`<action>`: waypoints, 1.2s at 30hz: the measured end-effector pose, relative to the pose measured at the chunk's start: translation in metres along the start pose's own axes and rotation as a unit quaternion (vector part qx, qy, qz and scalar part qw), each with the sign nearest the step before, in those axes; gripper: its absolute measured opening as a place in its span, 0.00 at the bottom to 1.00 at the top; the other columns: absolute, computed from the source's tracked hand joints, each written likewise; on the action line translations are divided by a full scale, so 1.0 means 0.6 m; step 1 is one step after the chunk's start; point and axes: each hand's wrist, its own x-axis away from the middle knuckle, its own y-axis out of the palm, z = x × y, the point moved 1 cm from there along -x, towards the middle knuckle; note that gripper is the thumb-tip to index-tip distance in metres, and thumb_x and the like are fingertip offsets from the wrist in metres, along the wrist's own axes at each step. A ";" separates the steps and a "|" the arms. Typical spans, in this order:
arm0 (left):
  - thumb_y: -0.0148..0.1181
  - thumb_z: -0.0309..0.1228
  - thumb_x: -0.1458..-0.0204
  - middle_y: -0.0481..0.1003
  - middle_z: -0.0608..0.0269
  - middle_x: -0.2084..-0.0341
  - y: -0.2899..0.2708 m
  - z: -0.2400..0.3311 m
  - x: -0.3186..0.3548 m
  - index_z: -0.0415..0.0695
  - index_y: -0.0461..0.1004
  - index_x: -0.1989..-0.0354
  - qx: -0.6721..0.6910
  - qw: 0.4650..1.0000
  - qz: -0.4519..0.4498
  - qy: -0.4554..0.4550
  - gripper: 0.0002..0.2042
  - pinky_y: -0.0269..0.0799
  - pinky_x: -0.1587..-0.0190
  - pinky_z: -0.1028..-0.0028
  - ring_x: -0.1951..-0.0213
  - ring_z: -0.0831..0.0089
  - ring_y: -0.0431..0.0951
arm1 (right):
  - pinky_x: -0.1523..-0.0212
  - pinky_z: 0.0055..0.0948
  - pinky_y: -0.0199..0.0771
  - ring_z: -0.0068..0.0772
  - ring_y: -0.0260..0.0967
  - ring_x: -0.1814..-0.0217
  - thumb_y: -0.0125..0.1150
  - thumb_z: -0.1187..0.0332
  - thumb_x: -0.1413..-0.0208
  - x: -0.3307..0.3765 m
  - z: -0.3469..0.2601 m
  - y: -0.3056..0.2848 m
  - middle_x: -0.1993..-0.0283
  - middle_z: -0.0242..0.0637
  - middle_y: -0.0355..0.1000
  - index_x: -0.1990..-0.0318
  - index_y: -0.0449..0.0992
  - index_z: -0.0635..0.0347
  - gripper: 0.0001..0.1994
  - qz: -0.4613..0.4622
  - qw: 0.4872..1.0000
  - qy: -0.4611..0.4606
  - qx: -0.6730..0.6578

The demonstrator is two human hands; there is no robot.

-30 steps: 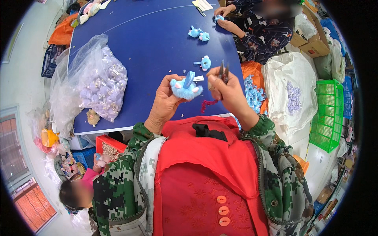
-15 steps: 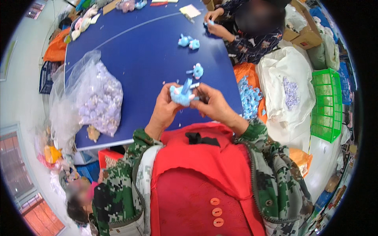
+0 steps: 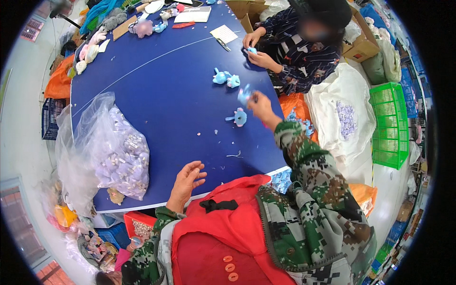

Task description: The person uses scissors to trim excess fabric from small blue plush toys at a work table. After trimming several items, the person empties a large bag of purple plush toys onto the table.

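your right hand [image 3: 259, 100] pinches a blue toy [image 3: 244, 93] above the table [image 3: 166, 95], just beyond the toy lying there [image 3: 239, 117]; set it down beside that one, while your left hand [image 3: 186, 182] rests spread and empty at the near edge.

Right hand [image 3: 259, 102] stretched forward, fingers pinched; left hand [image 3: 186, 183] near body, fingers spread, empty.

1. Deep blue table [image 3: 156, 118], crossed by a thin white line.
2. Light blue plush toy [image 3: 244, 93] in the right hand [image 3: 259, 104].
3. Green camouflage sleeve [image 3: 304, 156].
4. Red apron [image 3: 223, 237].
5. Bright green basket [image 3: 389, 123].
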 end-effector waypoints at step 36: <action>0.48 0.34 0.46 0.70 0.62 0.59 -0.031 -0.018 -0.037 0.42 0.66 0.54 0.002 1.000 0.016 -0.026 0.13 0.68 0.61 0.77 0.61 0.75 0.71 | 0.63 0.42 0.68 0.50 0.67 0.63 0.56 0.63 0.57 -0.078 -0.092 0.195 0.63 0.44 0.67 0.58 0.68 0.53 0.16 0.005 0.985 -0.118 0.123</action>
